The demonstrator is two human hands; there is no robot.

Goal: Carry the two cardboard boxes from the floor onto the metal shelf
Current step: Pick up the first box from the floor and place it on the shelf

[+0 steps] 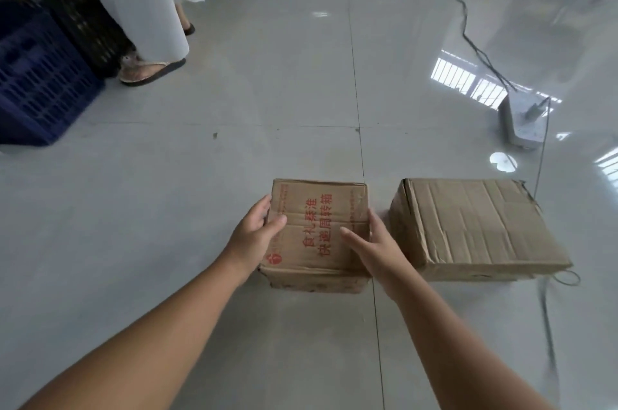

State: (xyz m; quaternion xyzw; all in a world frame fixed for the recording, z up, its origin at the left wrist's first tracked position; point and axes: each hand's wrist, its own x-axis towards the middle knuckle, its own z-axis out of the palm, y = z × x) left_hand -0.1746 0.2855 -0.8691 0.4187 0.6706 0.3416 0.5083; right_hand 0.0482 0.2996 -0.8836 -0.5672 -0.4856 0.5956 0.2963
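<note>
I set left hand (255, 230) and right hand (374, 244) on the printed box's (317, 229) opposite sides, fingers spread, pressing inward. Squeeze for lifting, I judge. Plain box (475, 225) waits beside on floor (167, 209).

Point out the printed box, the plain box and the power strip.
printed box (317, 229): head view, top face on the red lettering.
plain box (481, 225): head view, middle of top face.
power strip (520, 121): head view, white casing.

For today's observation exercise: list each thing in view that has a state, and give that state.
Printed box: closed, on floor, gripped both sides.
Plain box: closed, creased, on floor, untouched.
Left hand: on printed box's left side.
Right hand: on its right side.
Power strip: plug inserted.
</note>
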